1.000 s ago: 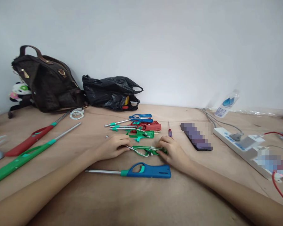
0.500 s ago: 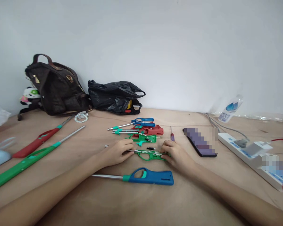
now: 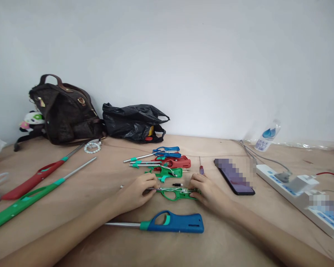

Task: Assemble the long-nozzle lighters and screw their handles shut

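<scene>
Between my two hands lies an opened green stick lighter (image 3: 170, 197), with thin wires and small inner parts exposed. My left hand (image 3: 141, 190) is closed on its front end at the metal tube; the fingers partly hide that spot. At the handle end, my right hand (image 3: 207, 190) pinches the lighter, covering its tip. A small black cylindrical part (image 3: 177, 184) rests just behind it. Closer to me is a whole blue stick lighter (image 3: 180, 222), its metal tube partly behind my left forearm. Past my right fingers lies a screwdriver (image 3: 202, 169).
Behind my hands are opened green (image 3: 172, 172), red (image 3: 180, 162) and blue (image 3: 169, 152) lighters. Whole red (image 3: 30, 184) and green (image 3: 22, 204) lighters lie left. A phone (image 3: 235, 178) and a power strip (image 3: 269, 176) are right. A backpack (image 3: 69, 115) and black plastic bag (image 3: 130, 122) stand behind.
The camera view has tilted slightly upward, so the whole scene sits lower in the picture. Both hands keep the same hold on the green lighter.
</scene>
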`<control>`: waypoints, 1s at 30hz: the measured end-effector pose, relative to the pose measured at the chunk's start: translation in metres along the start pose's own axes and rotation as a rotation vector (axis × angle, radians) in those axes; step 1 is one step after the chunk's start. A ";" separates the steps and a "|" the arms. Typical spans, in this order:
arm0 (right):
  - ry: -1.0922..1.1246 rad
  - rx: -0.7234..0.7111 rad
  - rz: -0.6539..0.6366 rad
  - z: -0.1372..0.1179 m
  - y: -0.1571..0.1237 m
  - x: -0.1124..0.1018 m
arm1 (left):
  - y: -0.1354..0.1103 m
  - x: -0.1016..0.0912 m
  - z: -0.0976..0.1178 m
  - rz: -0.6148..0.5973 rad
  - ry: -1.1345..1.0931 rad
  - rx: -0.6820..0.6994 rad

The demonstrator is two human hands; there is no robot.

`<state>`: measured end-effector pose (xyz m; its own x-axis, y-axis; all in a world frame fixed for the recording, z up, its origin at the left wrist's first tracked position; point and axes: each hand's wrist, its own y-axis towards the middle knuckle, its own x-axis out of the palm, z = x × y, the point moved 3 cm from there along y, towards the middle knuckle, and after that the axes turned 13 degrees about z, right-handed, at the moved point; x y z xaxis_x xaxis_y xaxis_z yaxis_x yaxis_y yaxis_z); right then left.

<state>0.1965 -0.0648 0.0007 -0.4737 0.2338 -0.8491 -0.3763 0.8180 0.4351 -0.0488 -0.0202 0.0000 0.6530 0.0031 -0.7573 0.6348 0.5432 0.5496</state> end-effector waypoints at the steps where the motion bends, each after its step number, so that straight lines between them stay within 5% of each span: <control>1: 0.001 0.003 -0.004 0.000 0.000 0.000 | 0.000 0.000 0.001 -0.008 0.014 -0.004; 17: 0.103 -0.001 0.034 -0.005 0.019 -0.020 | 0.008 -0.001 0.021 -0.132 0.347 0.084; 25: -0.235 -0.161 -0.062 -0.017 0.043 0.016 | 0.007 -0.001 0.019 -0.132 0.358 0.098; 30: -0.316 -0.168 -0.013 -0.023 0.044 0.016 | 0.006 0.000 0.023 -0.137 0.361 0.082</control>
<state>0.1539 -0.0378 0.0132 -0.2081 0.3965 -0.8941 -0.5188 0.7302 0.4446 -0.0352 -0.0359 0.0116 0.3821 0.2384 -0.8928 0.7460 0.4906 0.4503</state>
